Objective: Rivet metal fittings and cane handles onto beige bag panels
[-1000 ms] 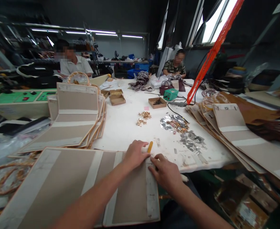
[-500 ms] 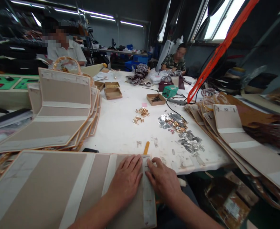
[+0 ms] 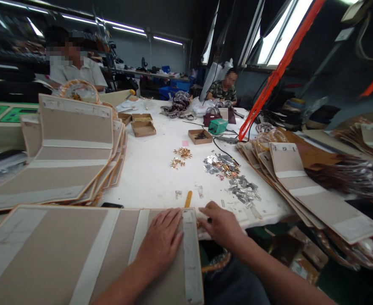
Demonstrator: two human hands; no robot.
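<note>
A large tan panel with pale strips (image 3: 62,250) lies in front of me at the table's near edge. My left hand (image 3: 161,241) rests flat on it, fingers stretched toward its right-hand pale strip. My right hand (image 3: 221,224) sits just off the panel's right edge on the white table, fingers curled around a small dark item I cannot name. An orange-handled tool (image 3: 188,198) lies just beyond the panel, between both hands.
A stack of similar panels (image 3: 65,156) rises at the left, another stack (image 3: 294,182) fans out at the right. Gold fittings (image 3: 180,156), silver foil scraps (image 3: 233,178) and small cardboard boxes (image 3: 200,136) dot the white table (image 3: 154,173). Two other people sit at the far side.
My right hand has slid off the panel's pale strip onto the table beside it. My left hand stays flat on the panel. The view has shifted slightly.
</note>
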